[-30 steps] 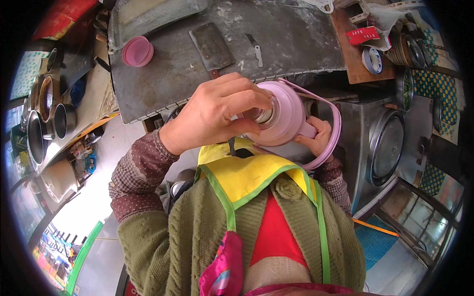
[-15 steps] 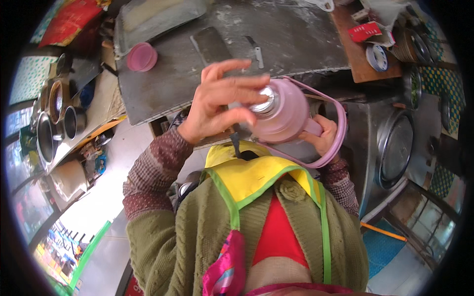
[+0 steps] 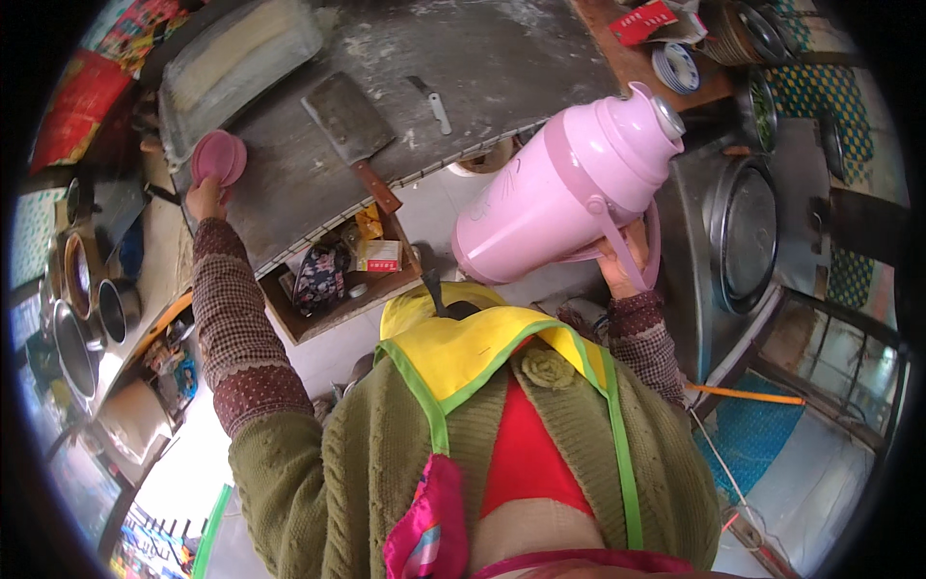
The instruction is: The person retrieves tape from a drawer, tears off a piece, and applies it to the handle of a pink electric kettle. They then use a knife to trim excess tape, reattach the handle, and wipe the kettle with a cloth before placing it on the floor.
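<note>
A large pink vacuum flask (image 3: 550,193) hangs tilted in front of me, its neck toward the upper right. A silvery stopper (image 3: 667,117) shows at its mouth. The fingers of my right hand (image 3: 622,261) are wrapped round the flask's side handle. My left arm reaches to the far left, where my left hand (image 3: 205,199) grips the near side of a pink plastic cup (image 3: 220,154). That cup is at the left edge of the dark worktop (image 3: 482,48); whether it still touches the surface I cannot tell.
On the worktop lie a cleaver (image 3: 349,118), its handle past the near edge, a small knife (image 3: 431,103) and a large clear tray (image 3: 241,68). Below is an open drawer (image 3: 338,296) with packets. Bowls (image 3: 675,68) stand far right, a round metal lid (image 3: 748,236) at right, pots (image 3: 118,309) at left.
My left hand has left the flask's stopper and moved far left to the pink cup. The flask has swung, its mouth turning from me toward the upper right. The view has shifted.
</note>
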{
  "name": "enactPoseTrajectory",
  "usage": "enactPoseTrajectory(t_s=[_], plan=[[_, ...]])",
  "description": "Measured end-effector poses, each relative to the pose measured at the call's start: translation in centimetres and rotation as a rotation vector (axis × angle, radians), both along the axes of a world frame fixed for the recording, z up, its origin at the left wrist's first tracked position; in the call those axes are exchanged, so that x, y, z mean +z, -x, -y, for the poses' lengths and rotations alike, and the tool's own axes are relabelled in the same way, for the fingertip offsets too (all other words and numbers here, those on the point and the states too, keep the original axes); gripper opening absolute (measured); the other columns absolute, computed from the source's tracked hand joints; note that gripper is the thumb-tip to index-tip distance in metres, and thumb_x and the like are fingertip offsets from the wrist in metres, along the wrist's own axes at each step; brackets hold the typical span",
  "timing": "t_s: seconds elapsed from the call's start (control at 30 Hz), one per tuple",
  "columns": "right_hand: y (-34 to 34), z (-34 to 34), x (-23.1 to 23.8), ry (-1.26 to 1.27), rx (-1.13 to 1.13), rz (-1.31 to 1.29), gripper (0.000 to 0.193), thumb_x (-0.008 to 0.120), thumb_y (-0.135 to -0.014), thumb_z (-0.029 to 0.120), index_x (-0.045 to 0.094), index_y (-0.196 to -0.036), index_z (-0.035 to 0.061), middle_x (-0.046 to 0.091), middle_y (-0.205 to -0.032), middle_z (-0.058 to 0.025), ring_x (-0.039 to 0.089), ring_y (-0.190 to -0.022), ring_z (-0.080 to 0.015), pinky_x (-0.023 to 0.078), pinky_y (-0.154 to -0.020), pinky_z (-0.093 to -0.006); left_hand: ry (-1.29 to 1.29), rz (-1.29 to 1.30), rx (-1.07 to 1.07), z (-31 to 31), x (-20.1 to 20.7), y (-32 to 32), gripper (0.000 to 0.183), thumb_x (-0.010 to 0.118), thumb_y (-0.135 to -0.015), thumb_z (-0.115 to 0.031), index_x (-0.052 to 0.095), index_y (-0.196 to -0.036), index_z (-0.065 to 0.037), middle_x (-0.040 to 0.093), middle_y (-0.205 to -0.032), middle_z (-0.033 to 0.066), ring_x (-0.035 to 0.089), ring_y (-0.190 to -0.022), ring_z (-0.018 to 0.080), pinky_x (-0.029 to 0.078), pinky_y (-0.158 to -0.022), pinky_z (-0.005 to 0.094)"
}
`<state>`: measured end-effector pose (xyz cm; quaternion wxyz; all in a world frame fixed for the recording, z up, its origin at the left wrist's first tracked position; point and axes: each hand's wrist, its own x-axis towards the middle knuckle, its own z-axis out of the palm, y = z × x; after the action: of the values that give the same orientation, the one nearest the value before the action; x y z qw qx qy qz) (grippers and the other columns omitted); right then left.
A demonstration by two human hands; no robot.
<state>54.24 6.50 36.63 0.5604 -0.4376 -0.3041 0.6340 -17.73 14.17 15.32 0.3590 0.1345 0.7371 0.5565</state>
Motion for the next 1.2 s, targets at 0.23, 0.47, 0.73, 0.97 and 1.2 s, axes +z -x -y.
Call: enactPoseTrajectory(t_s=[0.23, 0.47, 0.73, 0.97, 1.2], plan=[[-0.7, 0.0, -0.1, -0.006, 0.142, 0.117, 0.038, 0.071, -0.099, 0.027, 0.063, -0.122, -0.0011, 0.062, -0.087, 0.0016, 0.041, -0.061, -0.0014, 0.03, -0.056, -0.0184, -0.337, -0.112, -0.308, -1.7, 6.8, -12.0, 0.047, 0.052, -0.083, 0.0, 0.06, -0.129, 0.001, 0.068, -0.118, 0.0124, 0.07, -0.093, 0.0273, 0.063, -0.071, 0.0419], [0.7, 0.1, -0.3, 0.041, 0.201, 0.265, 0.023, 0.074, -0.095, 0.017, 0.071, -0.108, -0.0009, 0.065, -0.085, 0.0019, 0.048, -0.064, -0.0033, 0.035, -0.056, -0.02, -0.325, 0.072, -0.642, -0.5, 15.1, -32.8, 0.059, 0.052, -0.087, 0.002, 0.048, -0.146, -0.002, 0.06, -0.136, 0.0144, 0.065, -0.117, 0.0256, 0.058, -0.094, 0.0358], [0.7, 0.8, 1.7, 0.025, 0.302, 0.69, 0.028, 0.083, -0.087, 0.023, 0.07, -0.092, -0.0009, 0.068, -0.079, -0.0025, 0.06, -0.073, -0.009, 0.049, -0.066, -0.0273, -0.461, 0.097, -0.801, 0.7, 20.8, -38.2, 0.084, 0.073, -0.082, -0.006, 0.038, -0.158, -0.006, 0.051, -0.14, 0.0151, 0.056, -0.127, 0.0284, 0.048, -0.106, 0.0368], [0.2, 1.7, 1.0, -0.092, 0.258, 0.93, 0.027, 0.085, -0.086, 0.021, 0.069, -0.086, -0.0005, 0.067, -0.076, -0.0014, 0.058, -0.069, -0.0084, 0.047, -0.064, -0.027, -0.74, -0.615, -1.094, 1.7, 22.8, -39.7, 0.104, 0.095, -0.069, -0.021, 0.043, -0.159, -0.012, 0.043, -0.132, 0.0175, 0.052, -0.117, 0.0307, 0.05, -0.1, 0.0412], [0.4, 3.3, 0.4, -0.091, 0.21, 0.861, 0.03, 0.086, -0.084, 0.022, 0.071, -0.091, -0.0029, 0.07, -0.077, -0.0062, 0.062, -0.071, -0.0117, 0.049, -0.067, -0.0296, -0.722, -0.431, -1.128, 2.1, 21.3, -43.6, 0.072, 0.09, -0.078, -0.024, 0.061, -0.142, -0.012, 0.051, -0.139, 0.0172, 0.051, -0.129, 0.0343, 0.047, -0.107, 0.0449]])
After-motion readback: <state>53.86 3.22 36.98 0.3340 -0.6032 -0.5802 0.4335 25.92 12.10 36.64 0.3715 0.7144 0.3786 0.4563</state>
